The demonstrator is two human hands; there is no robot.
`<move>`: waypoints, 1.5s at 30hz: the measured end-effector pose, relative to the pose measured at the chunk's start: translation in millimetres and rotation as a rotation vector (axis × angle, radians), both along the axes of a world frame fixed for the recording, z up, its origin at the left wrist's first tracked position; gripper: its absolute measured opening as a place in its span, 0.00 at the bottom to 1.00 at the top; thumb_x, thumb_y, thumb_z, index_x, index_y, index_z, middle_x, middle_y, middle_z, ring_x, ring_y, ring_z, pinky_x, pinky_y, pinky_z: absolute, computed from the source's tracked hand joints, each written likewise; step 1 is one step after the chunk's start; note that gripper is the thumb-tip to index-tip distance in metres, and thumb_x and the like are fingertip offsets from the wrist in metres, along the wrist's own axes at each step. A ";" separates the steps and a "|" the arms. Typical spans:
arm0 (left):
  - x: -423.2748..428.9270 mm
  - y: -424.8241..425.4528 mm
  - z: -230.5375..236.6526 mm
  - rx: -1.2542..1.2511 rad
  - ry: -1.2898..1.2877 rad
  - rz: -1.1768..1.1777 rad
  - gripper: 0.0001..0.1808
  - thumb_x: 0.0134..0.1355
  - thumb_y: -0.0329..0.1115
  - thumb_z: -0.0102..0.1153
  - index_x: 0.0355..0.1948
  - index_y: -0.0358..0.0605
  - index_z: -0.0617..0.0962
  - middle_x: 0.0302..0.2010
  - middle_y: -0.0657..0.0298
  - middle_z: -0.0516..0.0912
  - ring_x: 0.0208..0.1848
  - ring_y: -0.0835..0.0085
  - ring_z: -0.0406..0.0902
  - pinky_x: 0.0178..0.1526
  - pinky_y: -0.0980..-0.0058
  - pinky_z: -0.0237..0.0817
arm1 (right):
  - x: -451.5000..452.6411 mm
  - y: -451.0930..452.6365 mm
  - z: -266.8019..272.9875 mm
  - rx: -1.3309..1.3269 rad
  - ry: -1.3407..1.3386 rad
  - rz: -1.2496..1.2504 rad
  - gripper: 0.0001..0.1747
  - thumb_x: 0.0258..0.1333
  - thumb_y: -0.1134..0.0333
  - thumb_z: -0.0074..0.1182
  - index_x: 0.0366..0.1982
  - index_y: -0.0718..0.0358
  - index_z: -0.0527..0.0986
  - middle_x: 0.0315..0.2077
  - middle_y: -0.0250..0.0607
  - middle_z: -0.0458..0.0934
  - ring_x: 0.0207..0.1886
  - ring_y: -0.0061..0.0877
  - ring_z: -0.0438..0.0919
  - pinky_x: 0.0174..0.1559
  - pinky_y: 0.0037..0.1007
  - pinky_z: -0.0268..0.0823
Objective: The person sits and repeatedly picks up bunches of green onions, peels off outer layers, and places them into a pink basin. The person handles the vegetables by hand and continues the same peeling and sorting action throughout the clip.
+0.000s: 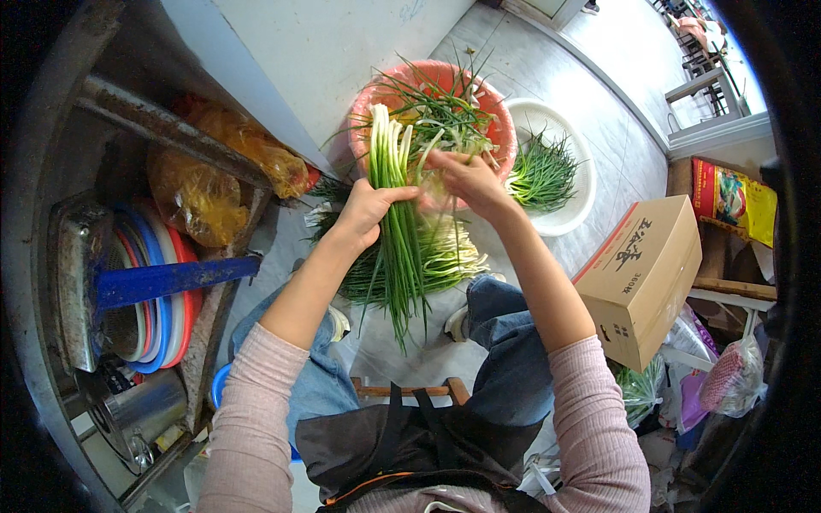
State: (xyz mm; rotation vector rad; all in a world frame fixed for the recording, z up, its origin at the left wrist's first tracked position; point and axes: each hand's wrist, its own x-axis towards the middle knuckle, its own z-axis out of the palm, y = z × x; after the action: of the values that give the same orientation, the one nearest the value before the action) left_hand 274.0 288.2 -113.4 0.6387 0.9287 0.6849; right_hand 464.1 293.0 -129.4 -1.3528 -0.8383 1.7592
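My left hand (364,215) grips a bunch of spring onions (399,237), white ends up, long green leaves hanging down. My right hand (473,185) is blurred, its fingertips pinching a single spring onion stalk (431,145) beside the bunch. Pale blurred strips show below those fingers. Behind both hands stands a pink basin (502,122) holding loose green leaves and trimmings (452,112). On the floor under the bunch lies a large heap of spring onions (449,253), white ends to the right. A white colander (580,199) at the basin's right holds more spring onions (545,170).
A metal-framed rack (218,346) at left holds plastic basins or colanders (170,308), yellow plastic bags (199,192) and a metal pot (147,404). To the right are a cardboard carton (641,276) and bagged goods (731,378). A wall (321,58) rises behind the basin.
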 end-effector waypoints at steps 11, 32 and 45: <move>-20.7 15.7 -5.2 -0.155 -0.147 0.012 0.08 0.51 0.25 0.55 0.35 0.38 0.75 0.32 0.61 0.79 0.35 0.72 0.77 0.41 0.75 0.70 | 16.7 6.0 -1.2 -0.008 0.255 -0.068 0.13 0.61 0.64 0.43 0.34 0.68 0.73 0.18 0.22 0.60 0.20 0.11 0.55 0.22 0.16 0.48; -1.6 1.2 7.0 0.032 -0.026 -0.113 0.15 0.46 0.19 0.59 0.38 0.32 0.77 0.34 0.57 0.81 0.34 0.71 0.79 0.40 0.75 0.71 | -21.2 -11.7 21.2 0.191 -0.253 0.065 0.13 0.45 0.63 0.61 0.29 0.66 0.79 0.19 0.28 0.75 0.19 0.12 0.66 0.22 0.17 0.57; -2.5 3.6 -2.2 -0.017 -0.008 0.039 0.13 0.47 0.21 0.58 0.37 0.33 0.77 0.31 0.58 0.80 0.29 0.71 0.79 0.34 0.75 0.71 | -14.2 -7.6 19.0 0.159 -0.270 -0.033 0.12 0.47 0.64 0.60 0.30 0.66 0.78 0.18 0.26 0.72 0.18 0.11 0.64 0.21 0.16 0.54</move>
State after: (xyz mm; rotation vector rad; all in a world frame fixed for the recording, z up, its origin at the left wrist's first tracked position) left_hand 271.5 291.8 -115.6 0.6037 0.9412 0.7132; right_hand 449.9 285.4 -110.5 -1.5075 -1.0720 1.4703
